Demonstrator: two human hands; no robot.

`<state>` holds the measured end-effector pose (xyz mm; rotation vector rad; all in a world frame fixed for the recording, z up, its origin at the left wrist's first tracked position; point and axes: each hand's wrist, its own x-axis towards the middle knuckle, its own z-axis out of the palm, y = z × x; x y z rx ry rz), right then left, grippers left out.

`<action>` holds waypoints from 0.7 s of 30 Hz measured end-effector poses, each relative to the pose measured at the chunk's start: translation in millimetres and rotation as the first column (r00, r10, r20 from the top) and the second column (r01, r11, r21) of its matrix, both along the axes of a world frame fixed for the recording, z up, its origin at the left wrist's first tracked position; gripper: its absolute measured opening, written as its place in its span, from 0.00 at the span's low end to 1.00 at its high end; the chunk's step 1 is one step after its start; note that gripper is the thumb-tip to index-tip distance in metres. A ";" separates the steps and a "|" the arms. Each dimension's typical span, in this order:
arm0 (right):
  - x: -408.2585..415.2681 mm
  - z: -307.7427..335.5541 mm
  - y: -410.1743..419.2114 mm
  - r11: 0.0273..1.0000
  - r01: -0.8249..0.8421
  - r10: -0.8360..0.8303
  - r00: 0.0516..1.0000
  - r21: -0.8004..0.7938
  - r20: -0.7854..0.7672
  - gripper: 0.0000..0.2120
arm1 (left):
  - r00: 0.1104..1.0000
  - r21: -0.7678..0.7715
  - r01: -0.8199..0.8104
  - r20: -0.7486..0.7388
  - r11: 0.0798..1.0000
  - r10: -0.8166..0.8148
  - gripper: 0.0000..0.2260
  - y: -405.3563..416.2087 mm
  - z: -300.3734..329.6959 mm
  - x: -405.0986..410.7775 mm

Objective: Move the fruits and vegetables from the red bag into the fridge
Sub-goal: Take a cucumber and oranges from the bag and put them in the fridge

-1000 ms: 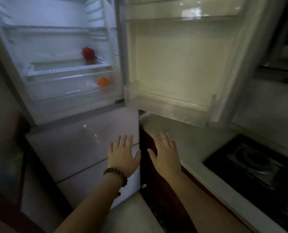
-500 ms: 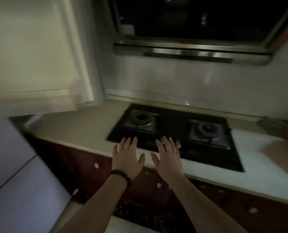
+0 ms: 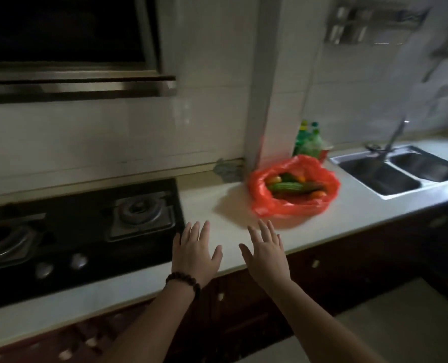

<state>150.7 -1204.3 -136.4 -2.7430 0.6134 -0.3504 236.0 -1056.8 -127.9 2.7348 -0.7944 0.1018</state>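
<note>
View swung from fridge to counter | left hand [image 3: 195, 254], right hand [image 3: 266, 254]: flat, empty | step: returning to red bag [image 3: 293, 187] at 1 o'clock | next: pick produce

Head camera looks down at the countertop [image 3: 244, 205]
</note>
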 end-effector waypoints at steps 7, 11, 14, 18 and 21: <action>-34.3 -1.2 -122.0 0.987 0.162 -0.162 0.987 0.018 0.012 0.28 | 0.989 -0.029 0.141 -0.029 0.990 -0.142 0.30 -145.1 -5.6 -17.5; -40.2 -5.3 -170.2 0.975 0.219 -0.219 0.976 0.043 0.010 0.28 | 0.976 -0.052 0.211 -0.043 0.976 -0.213 0.31 -203.4 -10.7 -14.3; -39.6 -11.1 -205.9 0.970 0.231 -0.232 0.973 0.081 0.008 0.27 | 0.970 -0.064 0.229 -0.066 0.971 -0.233 0.31 -244.0 -16.7 -6.0; -27.4 -23.1 -257.0 0.964 0.250 -0.249 0.968 0.096 -0.022 0.27 | 0.964 -0.055 0.257 -0.060 0.965 -0.260 0.30 -297.6 -27.9 12.9; -5.3 -34.1 -298.3 0.966 0.236 -0.233 0.972 0.108 -0.040 0.27 | 0.964 -0.088 0.243 -0.092 0.966 -0.251 0.29 -339.9 -40.0 37.4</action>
